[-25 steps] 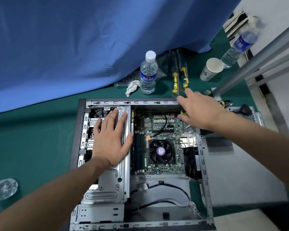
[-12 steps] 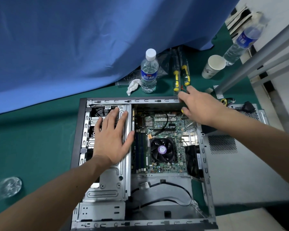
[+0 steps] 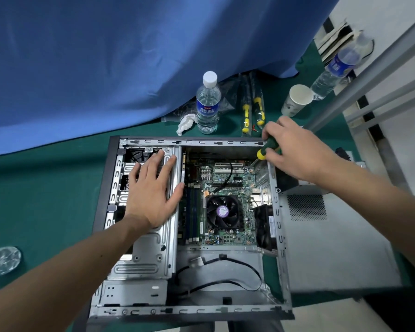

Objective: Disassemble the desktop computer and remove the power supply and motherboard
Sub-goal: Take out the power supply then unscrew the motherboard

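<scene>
Right hand (image 3: pixel 295 149) now gripping screwdriver (image 3: pixel 268 149)

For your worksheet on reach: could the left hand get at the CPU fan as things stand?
Probably yes. The left hand lies flat on the drive cage, right beside the motherboard, and the CPU fan sits uncovered with nothing above it.

Case: the open desktop computer case (image 3: pixel 282 238) lies on its side in the lower centre of the frame, side panel off, grey metal frame with a black front edge at the left.
Motherboard: the green motherboard (image 3: pixel 228 185) sits flat inside, centre-right, carrying a black CPU fan (image 3: pixel 222 212) with a purple hub, blue memory sticks along its left edge and white slots near its top.
</scene>
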{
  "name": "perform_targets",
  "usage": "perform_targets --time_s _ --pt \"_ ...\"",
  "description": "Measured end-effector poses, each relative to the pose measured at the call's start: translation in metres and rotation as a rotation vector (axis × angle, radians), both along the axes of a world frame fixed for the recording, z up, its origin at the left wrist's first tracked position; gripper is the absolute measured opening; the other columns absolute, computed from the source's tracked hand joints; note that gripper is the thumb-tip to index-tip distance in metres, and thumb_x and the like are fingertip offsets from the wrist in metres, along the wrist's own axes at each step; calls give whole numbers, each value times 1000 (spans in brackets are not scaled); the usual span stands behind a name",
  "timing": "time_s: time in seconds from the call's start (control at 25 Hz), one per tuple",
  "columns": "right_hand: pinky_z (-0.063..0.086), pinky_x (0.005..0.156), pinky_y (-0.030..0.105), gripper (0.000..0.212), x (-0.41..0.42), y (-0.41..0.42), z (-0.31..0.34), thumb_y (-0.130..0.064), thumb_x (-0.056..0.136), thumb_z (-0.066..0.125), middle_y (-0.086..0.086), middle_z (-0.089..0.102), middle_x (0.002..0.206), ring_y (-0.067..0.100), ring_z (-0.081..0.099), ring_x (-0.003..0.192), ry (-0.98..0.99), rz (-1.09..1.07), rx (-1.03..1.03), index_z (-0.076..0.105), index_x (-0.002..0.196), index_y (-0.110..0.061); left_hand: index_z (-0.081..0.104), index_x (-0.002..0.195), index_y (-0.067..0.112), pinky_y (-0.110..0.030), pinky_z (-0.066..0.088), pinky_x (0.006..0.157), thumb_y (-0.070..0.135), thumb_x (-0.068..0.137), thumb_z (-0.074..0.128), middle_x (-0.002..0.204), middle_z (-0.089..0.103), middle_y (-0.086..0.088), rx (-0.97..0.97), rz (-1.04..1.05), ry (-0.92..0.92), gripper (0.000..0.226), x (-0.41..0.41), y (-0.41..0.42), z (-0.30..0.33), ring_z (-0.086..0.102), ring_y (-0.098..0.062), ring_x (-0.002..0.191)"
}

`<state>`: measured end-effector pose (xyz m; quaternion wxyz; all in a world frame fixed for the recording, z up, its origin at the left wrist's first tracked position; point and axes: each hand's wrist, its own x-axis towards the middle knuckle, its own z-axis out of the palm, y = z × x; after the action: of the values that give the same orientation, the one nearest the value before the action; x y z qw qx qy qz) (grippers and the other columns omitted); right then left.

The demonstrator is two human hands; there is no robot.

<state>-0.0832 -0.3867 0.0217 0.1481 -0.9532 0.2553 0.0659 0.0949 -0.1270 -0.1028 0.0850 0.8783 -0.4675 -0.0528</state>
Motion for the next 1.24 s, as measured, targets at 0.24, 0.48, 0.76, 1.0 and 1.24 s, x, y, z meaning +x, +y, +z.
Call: perform_targets --time_s 0.24,0.48,0.76,1.0,1.24 --pt "33 55 26 14 -46 20 18 -25 82 64 -8 57 95 1 47 52 -380 -461 195 56 92 -27 29 153 27 -49 13 119 67 93 14 158 27 -6 33 10 38 73 -5 -1 12 25 -22 144" --pt "43 54 32 5 -90 36 14 -19 84 64 0 60 81 12 50 58 -605 -875 613 63 87 -22 27 152 28 -44 19 121 48 92 54 158 23 -3 -25 18 228 69 -31 -13 44 22 -21 145" --pt "39 48 26 5 -117 50 16 -7 88 61 2 55 72 13 46 55 -661 -922 845 64 89 -11 44 140 36 -33 51 98 27 89 71 126 59 12 -326 57 1023 59 -87 -39 75 61 -4 106" --pt "40 47 26 6 -133 59 9 -8 89 62 3 53 65 14 46 52 -670 -976 926 64 84 -11 73 101 24 -36 57 86 11 95 63 89 76 10 -369 98 1007 18 -96 -34 72 72 -8 79" --pt "57 73 36 41 -167 97 -3 -8 75 78 21 67 91 29 67 81 -480 -954 1637 62 112 0 73 81 6 -24 52 55 45 86 57 74 73 -11 -193 248 1477 43 -127 -13 78 62 -14 56"
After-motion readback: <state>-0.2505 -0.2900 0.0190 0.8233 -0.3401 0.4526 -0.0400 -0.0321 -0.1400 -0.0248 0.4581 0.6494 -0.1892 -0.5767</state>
